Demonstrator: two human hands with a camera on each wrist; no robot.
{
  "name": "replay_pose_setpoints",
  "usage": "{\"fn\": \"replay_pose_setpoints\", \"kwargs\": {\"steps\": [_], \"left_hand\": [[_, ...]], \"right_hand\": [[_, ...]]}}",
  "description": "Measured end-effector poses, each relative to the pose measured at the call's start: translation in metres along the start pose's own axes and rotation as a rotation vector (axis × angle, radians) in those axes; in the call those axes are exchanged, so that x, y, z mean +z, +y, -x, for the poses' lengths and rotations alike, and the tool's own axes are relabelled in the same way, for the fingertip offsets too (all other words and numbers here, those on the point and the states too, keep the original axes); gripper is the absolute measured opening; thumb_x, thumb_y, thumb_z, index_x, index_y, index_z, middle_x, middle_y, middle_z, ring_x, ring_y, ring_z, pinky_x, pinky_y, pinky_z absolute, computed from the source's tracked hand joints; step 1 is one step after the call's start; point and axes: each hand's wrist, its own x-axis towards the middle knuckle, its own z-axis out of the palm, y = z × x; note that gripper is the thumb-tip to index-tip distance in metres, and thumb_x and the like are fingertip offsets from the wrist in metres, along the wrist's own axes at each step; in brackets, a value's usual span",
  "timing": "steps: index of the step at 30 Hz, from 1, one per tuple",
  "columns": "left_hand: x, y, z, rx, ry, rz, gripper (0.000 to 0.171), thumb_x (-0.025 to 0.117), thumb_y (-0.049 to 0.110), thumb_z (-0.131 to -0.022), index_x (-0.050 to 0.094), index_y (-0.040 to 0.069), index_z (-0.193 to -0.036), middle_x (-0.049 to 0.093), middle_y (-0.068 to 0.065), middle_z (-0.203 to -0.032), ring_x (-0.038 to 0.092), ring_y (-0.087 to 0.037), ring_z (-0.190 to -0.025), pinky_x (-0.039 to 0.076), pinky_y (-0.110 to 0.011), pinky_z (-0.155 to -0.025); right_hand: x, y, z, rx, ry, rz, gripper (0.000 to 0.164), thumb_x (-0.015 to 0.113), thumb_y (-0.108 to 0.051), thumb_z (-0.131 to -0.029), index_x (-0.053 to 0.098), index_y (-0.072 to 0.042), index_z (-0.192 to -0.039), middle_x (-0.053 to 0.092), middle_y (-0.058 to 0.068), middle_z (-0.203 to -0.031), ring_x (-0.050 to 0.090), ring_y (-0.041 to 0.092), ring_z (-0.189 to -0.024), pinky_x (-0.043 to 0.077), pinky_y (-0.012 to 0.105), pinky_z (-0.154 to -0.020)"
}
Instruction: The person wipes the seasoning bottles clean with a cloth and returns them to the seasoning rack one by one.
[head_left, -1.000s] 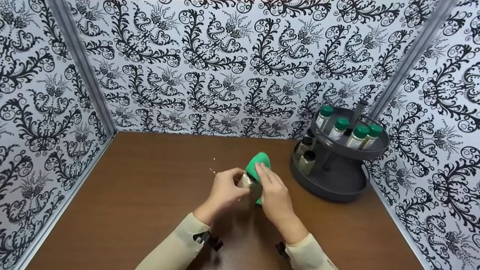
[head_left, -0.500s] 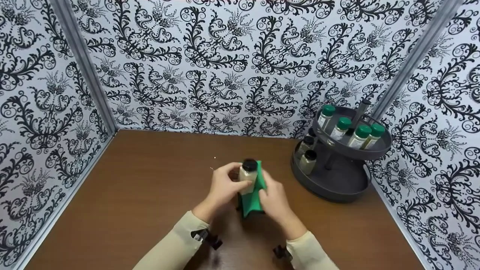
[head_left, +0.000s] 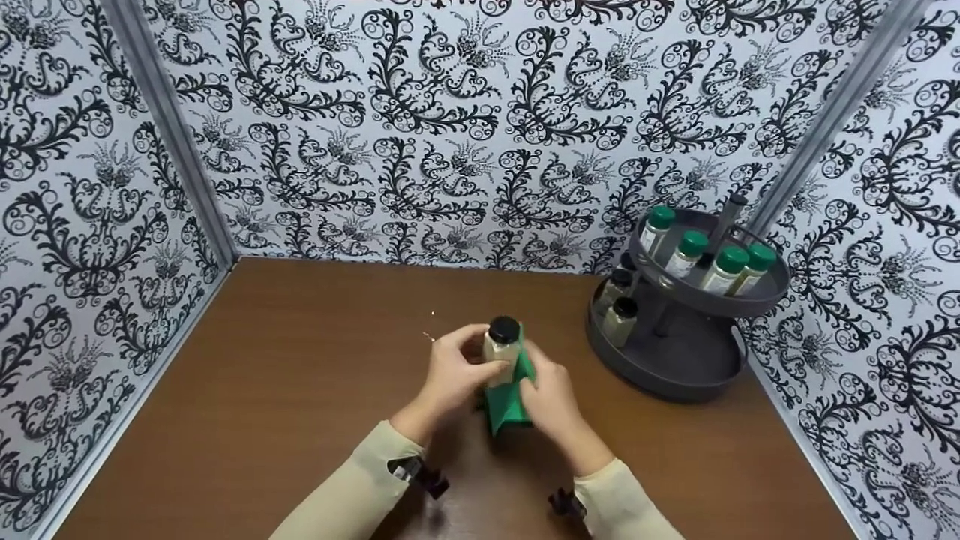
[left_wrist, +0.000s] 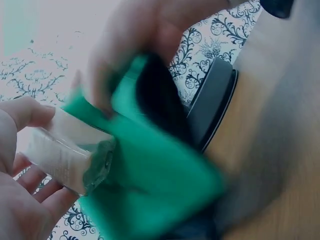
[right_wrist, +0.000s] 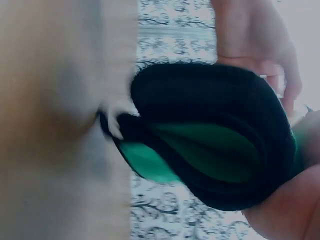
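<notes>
My left hand (head_left: 454, 369) grips a clear spice jar (head_left: 498, 366) with a black cap (head_left: 504, 330), held nearly upright above the table. In the left wrist view the jar (left_wrist: 70, 152) lies between the thumb and fingers, and pale contents show through its side. My right hand (head_left: 553, 394) pinches a green cloth (head_left: 511, 409) at the jar's right side; part of it hangs below the jar. A dark border or backing on the cloth (right_wrist: 200, 95) curls into a loop in the right wrist view.
A dark two-tier round rack (head_left: 675, 382) stands at the right rear. Several green-capped jars (head_left: 726, 270) sit on its upper tier, and black-capped jars (head_left: 620, 321) on the lower one. Small pale specks (head_left: 429, 335) lie on the brown table (head_left: 315, 360). Patterned walls (head_left: 450, 135) enclose it.
A second ago the cloth covered the jar's top under my right hand. It has since moved down to the jar's side, and the black cap shows. The jar stands more upright.
</notes>
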Motion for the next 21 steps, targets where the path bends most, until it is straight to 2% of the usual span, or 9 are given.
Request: {"fn": "replay_pose_setpoints", "kwargs": {"steps": [3,5,8,10,12,14,17,19,21], "left_hand": [[-0.001,0.002,0.000,0.003,0.024,0.003,0.045,0.089,0.001,-0.079,0.075,0.001,-0.122,0.079,-0.019,-0.106,0.074,-0.019,-0.095,0.064,-0.030,-0.082],[-0.001,0.003,0.000,0.006,0.019,-0.007,0.045,0.089,0.002,-0.079,0.075,0.002,-0.122,0.079,-0.019,-0.106,0.074,-0.018,-0.095,0.064,-0.029,-0.082],[0.001,0.002,0.000,0.008,-0.003,-0.022,0.046,0.089,0.003,-0.079,0.075,0.002,-0.122,0.078,-0.018,-0.105,0.074,-0.017,-0.093,0.065,-0.031,-0.082],[0.002,0.001,0.000,0.012,-0.012,-0.028,0.046,0.089,0.003,-0.078,0.075,0.002,-0.123,0.078,-0.017,-0.105,0.073,-0.017,-0.093,0.065,-0.034,-0.082],[0.003,0.001,-0.001,0.025,-0.006,-0.039,0.046,0.089,0.003,-0.078,0.075,0.002,-0.122,0.079,-0.017,-0.104,0.073,-0.018,-0.092,0.066,-0.040,-0.083],[0.002,0.003,-0.001,0.040,0.015,-0.059,0.046,0.088,0.004,-0.078,0.075,0.002,-0.121,0.079,-0.016,-0.103,0.074,-0.019,-0.091,0.066,-0.043,-0.082],[-0.001,0.007,-0.001,0.061,0.051,-0.075,0.046,0.088,0.004,-0.077,0.075,0.001,-0.121,0.079,-0.016,-0.101,0.074,-0.019,-0.090,0.066,-0.041,-0.080],[-0.004,0.010,-0.001,0.064,0.067,-0.083,0.046,0.089,0.005,-0.077,0.076,0.003,-0.121,0.080,-0.015,-0.101,0.074,-0.018,-0.089,0.065,-0.035,-0.079],[-0.005,0.010,0.000,0.066,0.071,-0.082,0.046,0.090,0.005,-0.077,0.076,0.004,-0.121,0.079,-0.015,-0.100,0.074,-0.018,-0.089,0.065,-0.033,-0.078]], "right_hand": [[0.004,0.005,-0.001,0.042,-0.112,0.003,0.061,0.055,0.008,-0.090,0.058,-0.003,-0.150,0.070,0.018,-0.139,0.068,0.026,-0.120,0.057,0.049,-0.102],[0.002,0.004,-0.001,0.076,-0.112,-0.051,0.061,0.054,0.008,-0.091,0.059,-0.006,-0.150,0.068,0.016,-0.143,0.067,0.028,-0.124,0.056,0.048,-0.102],[-0.006,-0.005,-0.001,0.114,-0.012,-0.149,0.064,0.052,0.009,-0.090,0.061,-0.012,-0.150,0.067,0.013,-0.146,0.067,0.026,-0.119,0.056,0.041,-0.095],[-0.009,-0.011,0.001,0.102,0.072,-0.182,0.066,0.052,0.009,-0.090,0.060,-0.015,-0.151,0.066,0.012,-0.147,0.067,0.025,-0.113,0.057,0.036,-0.089],[-0.008,-0.013,0.003,0.067,0.136,-0.170,0.067,0.053,0.009,-0.089,0.060,-0.014,-0.151,0.066,0.012,-0.147,0.069,0.023,-0.113,0.059,0.034,-0.086],[-0.004,-0.012,0.004,0.041,0.156,-0.133,0.067,0.054,0.010,-0.089,0.060,-0.012,-0.152,0.067,0.013,-0.146,0.069,0.022,-0.111,0.059,0.035,-0.087],[0.006,-0.005,0.004,0.026,0.090,-0.055,0.064,0.057,0.010,-0.086,0.062,-0.007,-0.148,0.071,0.015,-0.139,0.069,0.021,-0.111,0.059,0.040,-0.093],[0.010,-0.001,0.003,0.041,0.027,-0.045,0.062,0.057,0.009,-0.087,0.064,-0.007,-0.146,0.072,0.015,-0.137,0.069,0.022,-0.111,0.058,0.043,-0.096],[0.010,-0.001,0.003,0.051,0.004,-0.048,0.060,0.057,0.008,-0.087,0.065,-0.006,-0.145,0.072,0.015,-0.137,0.069,0.024,-0.113,0.057,0.045,-0.099]]}}
